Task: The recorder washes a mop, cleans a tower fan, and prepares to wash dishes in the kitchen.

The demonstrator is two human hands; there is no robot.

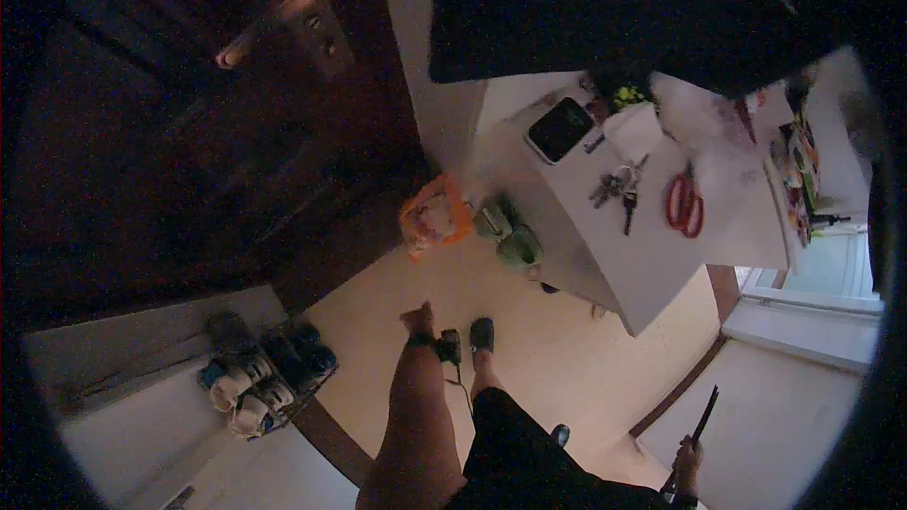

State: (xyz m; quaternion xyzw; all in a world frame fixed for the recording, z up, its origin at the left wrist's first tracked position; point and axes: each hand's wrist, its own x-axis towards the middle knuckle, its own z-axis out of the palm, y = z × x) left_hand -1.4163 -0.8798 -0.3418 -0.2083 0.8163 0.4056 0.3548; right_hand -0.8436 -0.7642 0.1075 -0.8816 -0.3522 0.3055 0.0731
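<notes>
At the lower right, my right hand (pixel 689 458) is closed around thin dark sticks (pixel 707 413) that look like chopsticks. They point up and slightly to the right, beside a white panel. My left hand is out of the picture. Below me, one of my feet (pixel 417 319) is bare on the pale floor, and the other wears a dark clog (pixel 482 333). A small black device (pixel 450 347) with a cable is by the bare foot's ankle.
A white cabinet top (pixel 652 269) holds keys (pixel 619 187), red-handled scissors (pixel 682 205) and a white device with a dark screen (pixel 559 130). An orange bag (pixel 435 214) and green shoes (pixel 515 241) lie beside it. Shoes (pixel 250 397) fill a rack at left, below a dark door (pixel 217 151).
</notes>
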